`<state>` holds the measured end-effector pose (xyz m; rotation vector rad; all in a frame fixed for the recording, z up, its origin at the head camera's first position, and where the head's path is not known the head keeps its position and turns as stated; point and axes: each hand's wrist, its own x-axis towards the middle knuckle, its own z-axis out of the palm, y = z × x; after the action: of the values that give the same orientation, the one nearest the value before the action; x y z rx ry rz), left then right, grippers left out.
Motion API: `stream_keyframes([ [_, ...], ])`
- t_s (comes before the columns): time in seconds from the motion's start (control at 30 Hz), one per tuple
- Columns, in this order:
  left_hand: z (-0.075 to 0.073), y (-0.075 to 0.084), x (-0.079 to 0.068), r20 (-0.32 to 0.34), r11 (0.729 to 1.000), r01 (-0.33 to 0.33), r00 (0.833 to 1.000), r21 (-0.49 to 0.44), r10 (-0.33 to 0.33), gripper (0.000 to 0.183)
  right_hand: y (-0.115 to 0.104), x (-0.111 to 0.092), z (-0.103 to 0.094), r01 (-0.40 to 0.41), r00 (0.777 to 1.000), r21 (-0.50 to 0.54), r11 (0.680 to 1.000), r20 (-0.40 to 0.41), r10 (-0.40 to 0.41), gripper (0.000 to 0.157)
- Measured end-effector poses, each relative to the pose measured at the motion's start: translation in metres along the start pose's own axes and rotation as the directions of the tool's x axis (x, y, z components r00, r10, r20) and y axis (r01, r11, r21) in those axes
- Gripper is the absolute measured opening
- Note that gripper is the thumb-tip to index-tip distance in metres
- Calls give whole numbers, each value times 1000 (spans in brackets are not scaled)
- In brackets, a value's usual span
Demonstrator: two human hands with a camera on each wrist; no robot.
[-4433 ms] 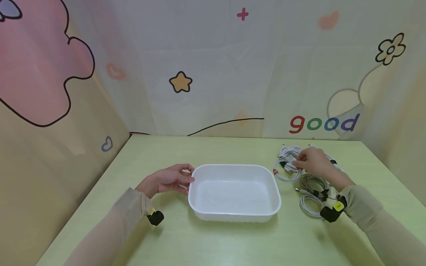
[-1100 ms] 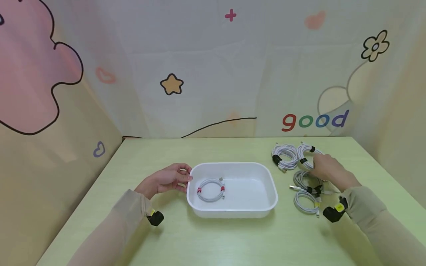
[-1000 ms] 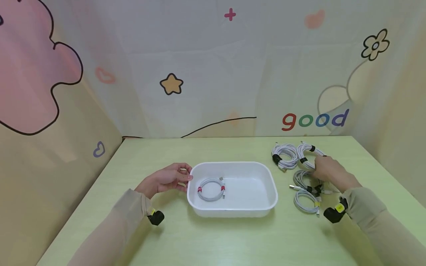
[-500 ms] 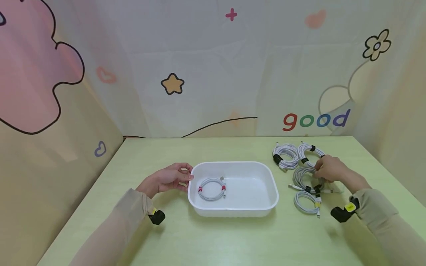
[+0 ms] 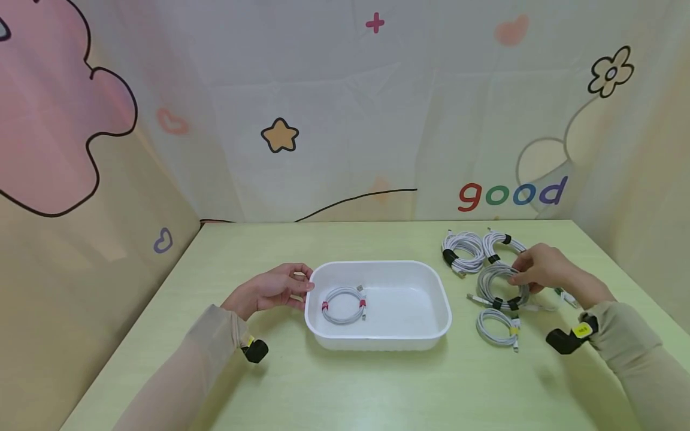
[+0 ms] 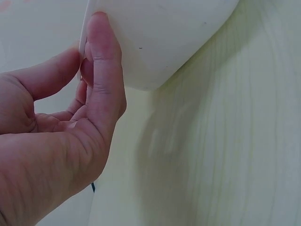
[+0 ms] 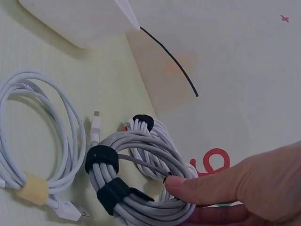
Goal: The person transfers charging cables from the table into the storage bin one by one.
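Observation:
My left hand (image 5: 274, 288) pinches the left rim of a white plastic bin (image 5: 377, 344), thumb and fingers on either side of the edge in the left wrist view. Inside the bin lies a coiled white cable (image 5: 343, 305) with red ties. My right hand (image 5: 547, 269) grips a grey coiled cable (image 5: 487, 286) with black ties, thumb on top of the coil in the right wrist view. That coil is tilted up at the hand's side. Its other fingers are partly hidden beneath it.
Two white coiled cables with black ties, a left one (image 5: 465, 251) and a right one (image 5: 495, 242), lie behind the grey coil. A white coil with a yellow tie (image 5: 496, 328) lies nearer. A cable plug (image 5: 567, 297) shows beside the right wrist. A printed cloth (image 5: 345, 120) hangs behind the table.
The red-tied cable has gone from the pile into the bin. My right hand has moved onto the grey coil and raised its near side slightly. The left hand stays on the rim.

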<state>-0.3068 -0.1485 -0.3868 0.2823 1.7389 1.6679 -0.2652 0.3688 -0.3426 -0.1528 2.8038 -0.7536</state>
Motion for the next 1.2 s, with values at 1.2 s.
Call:
stream_keyframes([
  [1.2,-1,-2,2,-9,1000,13,1000,-9,-14,19,-52,14,-9,45,999,128,991,14,-47,35],
])
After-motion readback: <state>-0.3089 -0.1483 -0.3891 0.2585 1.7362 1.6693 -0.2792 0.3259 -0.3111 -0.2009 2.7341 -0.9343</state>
